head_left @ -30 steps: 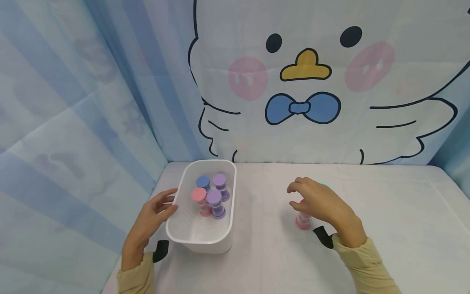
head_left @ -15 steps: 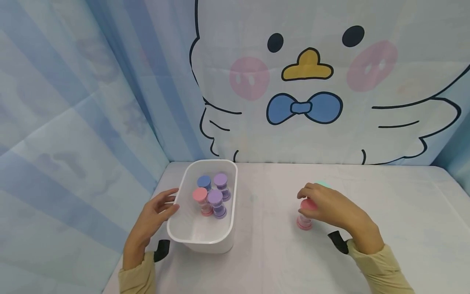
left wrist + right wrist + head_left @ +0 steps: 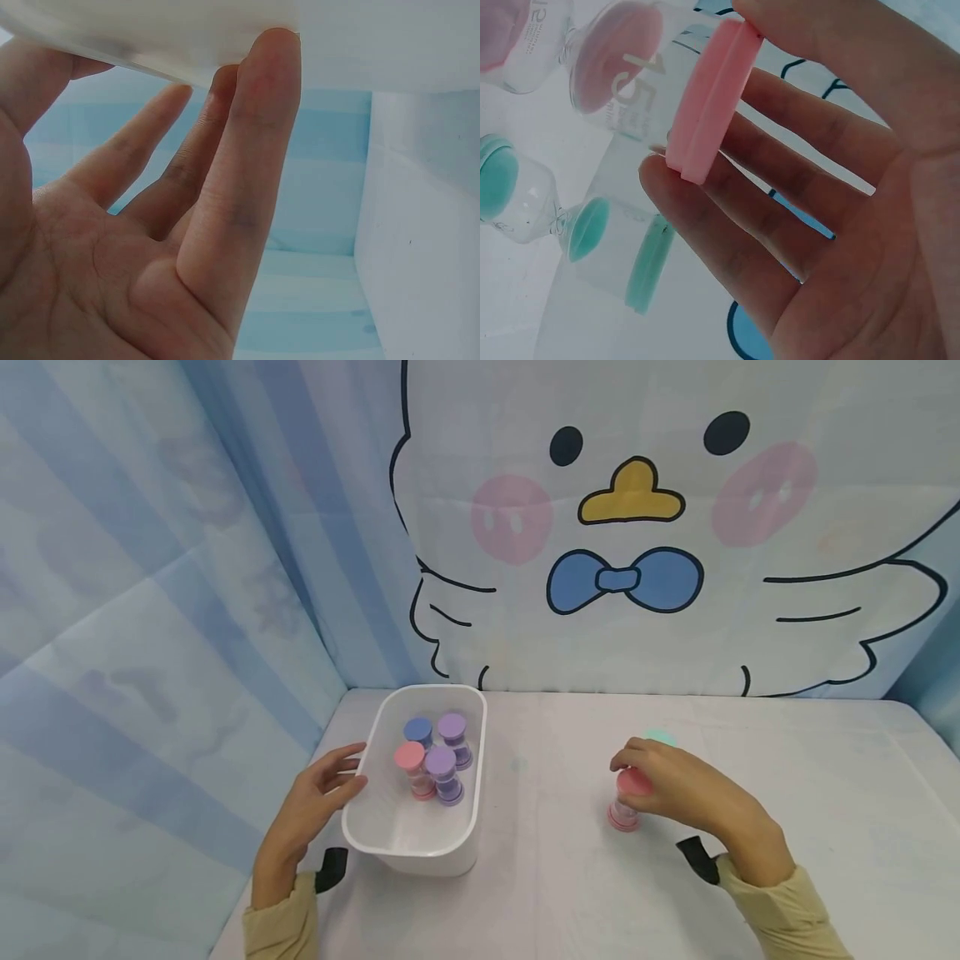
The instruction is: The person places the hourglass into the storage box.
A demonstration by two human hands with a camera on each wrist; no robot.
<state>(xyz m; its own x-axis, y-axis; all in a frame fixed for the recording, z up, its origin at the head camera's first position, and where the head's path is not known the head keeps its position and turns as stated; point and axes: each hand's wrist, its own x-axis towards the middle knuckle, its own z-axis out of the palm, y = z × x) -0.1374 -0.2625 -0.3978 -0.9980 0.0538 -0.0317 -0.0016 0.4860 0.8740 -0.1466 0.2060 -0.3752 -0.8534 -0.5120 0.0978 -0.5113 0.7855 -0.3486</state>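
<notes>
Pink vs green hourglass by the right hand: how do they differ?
Colour: the pink hourglass has a pink cap and fill; the green hourglass has a green cap and fill.
Contact: the right hand pinches the pink hourglass by its top cap; no finger visibly touches the green hourglass.
Marking: the pink hourglass shows a "15"; no number is readable on the green hourglass.
Shared: clear, narrow-waisted bodies, both outside the white bin.

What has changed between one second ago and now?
The right hand moved rightward and slightly back, and now grips the pink hourglass on the table by its top. The left hand stays against the white container; the four hourglasses inside have not moved.
</notes>
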